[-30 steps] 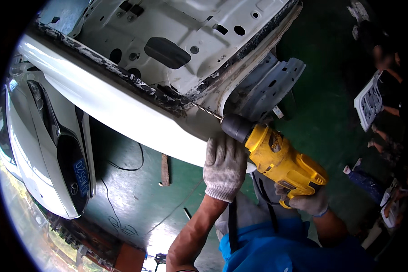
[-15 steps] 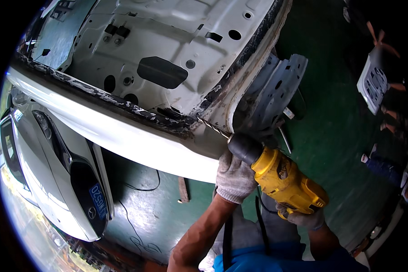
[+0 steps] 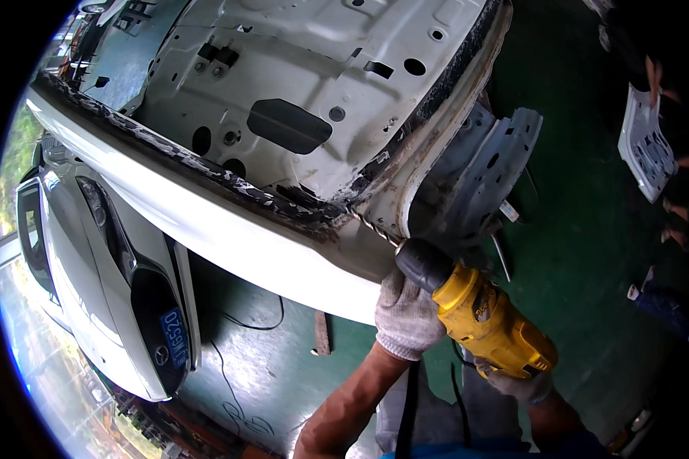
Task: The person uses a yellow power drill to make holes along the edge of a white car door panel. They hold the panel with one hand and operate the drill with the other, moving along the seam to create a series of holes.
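Yellow power drill (image 3: 494, 321), right of centre in the lower half of the frame: we see it slanting toward the upper left, its black chuck (image 3: 423, 265) leading and 1 twisted drill bit (image 3: 375, 228) reaching the corner where 2 edges of the bodywork meet. Whether the tip has entered the metal, we cannot tell. Our right hand (image 3: 524, 385), gloved, is wrapped around the drill's handle at lower right. Our left hand (image 3: 409, 315), also gloved, lies just below the chuck at the end of the white body panel (image 3: 207, 218), its fingers close together and partly hidden; we cannot tell whether they pinch the panel or steady the drill.

Along the panel's upper edge we note a dark, flaking seam (image 3: 230, 180), and above it a pale metal pan (image 3: 314, 69) bearing 1 dark, angular patch (image 3: 289, 126). Right of the corner we find a bent grey metal part (image 3: 501, 157). At left stands a white car (image 3: 99, 252) with a blue plate (image 3: 174, 336); at lower centre, a brown strip (image 3: 323, 333) lies on the green floor (image 3: 298, 375). At far right we distinguish a white slotted panel (image 3: 644, 149), touched by another person's hand (image 3: 654, 80).
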`<state>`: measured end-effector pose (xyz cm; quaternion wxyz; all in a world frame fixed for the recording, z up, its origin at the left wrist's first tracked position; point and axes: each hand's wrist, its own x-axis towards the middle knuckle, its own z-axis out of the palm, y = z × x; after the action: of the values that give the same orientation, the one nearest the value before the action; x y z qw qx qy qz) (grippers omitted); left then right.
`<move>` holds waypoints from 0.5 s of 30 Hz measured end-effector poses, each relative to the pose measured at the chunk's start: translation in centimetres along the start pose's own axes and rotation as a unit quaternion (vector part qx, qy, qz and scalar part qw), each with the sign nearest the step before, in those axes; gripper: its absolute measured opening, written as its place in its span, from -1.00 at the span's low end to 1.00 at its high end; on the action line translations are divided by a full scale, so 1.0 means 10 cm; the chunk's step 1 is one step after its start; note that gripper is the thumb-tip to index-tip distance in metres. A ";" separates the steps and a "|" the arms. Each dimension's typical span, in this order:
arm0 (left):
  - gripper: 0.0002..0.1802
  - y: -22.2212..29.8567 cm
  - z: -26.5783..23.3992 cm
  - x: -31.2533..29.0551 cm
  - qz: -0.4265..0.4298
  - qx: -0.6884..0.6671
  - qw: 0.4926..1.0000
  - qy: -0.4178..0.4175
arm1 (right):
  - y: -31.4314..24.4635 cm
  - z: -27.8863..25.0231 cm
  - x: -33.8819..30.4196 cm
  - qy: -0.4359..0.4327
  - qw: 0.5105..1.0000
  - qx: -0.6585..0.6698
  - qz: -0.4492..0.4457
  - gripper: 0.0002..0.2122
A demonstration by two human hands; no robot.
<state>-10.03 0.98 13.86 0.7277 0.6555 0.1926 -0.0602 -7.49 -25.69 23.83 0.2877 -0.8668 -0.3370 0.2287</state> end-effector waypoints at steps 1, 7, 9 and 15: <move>-0.30 0.01 0.00 0.01 -0.015 -0.102 0.995 -0.013 | 0.01 -0.01 0.01 0.005 0.998 -0.048 -0.035 -0.53; -0.21 0.13 0.00 0.06 -0.137 -0.616 0.773 -0.070 | 0.05 0.08 -0.22 -0.045 0.995 0.082 0.018 -0.39; -0.19 0.15 0.00 0.04 -0.170 -0.399 0.901 -0.016 | 0.08 0.19 -0.26 -0.058 0.951 0.282 0.110 -0.34; -0.16 0.05 0.03 0.05 -0.084 -0.840 0.525 -0.110 | 0.03 0.27 -0.27 -0.117 0.837 0.452 0.287 -0.39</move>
<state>-9.36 0.88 14.15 0.9488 -0.2897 0.1260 -0.0031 -10.77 -26.85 22.18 0.5271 -0.6653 0.0369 0.5274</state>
